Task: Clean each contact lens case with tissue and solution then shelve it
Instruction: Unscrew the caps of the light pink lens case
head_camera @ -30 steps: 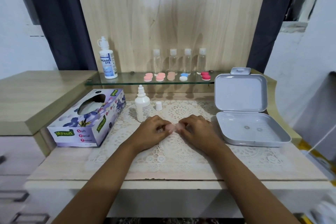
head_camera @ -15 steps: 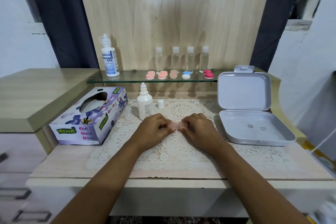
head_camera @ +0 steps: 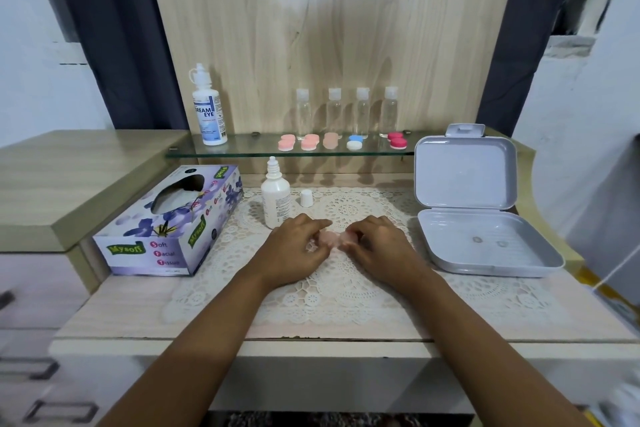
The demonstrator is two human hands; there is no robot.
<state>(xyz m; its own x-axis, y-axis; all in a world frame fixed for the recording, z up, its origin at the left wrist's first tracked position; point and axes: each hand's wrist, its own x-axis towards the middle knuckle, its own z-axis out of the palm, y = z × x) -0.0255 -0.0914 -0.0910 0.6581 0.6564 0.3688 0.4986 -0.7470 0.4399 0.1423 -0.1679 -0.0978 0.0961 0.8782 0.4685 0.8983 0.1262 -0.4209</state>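
A pale pink contact lens case (head_camera: 333,239) lies low over the lace mat (head_camera: 346,291), held from both sides. My left hand (head_camera: 297,248) pinches its left end and my right hand (head_camera: 377,246) pinches its right end; fingers hide much of the case. An uncapped white solution bottle (head_camera: 275,199) stands just behind my left hand, its cap (head_camera: 306,198) beside it. The tissue box (head_camera: 169,225) sits to the left. Several lens cases in pink (head_camera: 286,143), blue and white (head_camera: 354,142) and red (head_camera: 397,141) lie on the glass shelf (head_camera: 242,151).
A larger solution bottle (head_camera: 208,111) and several clear small bottles (head_camera: 362,113) stand on the shelf. An open grey plastic box (head_camera: 485,246) lies at the right, lid up. A raised wooden block (head_camera: 69,180) stands at the left and drawers below.
Both hands have stayed on the pink case with only slight finger shifts. The view has tilted a little.
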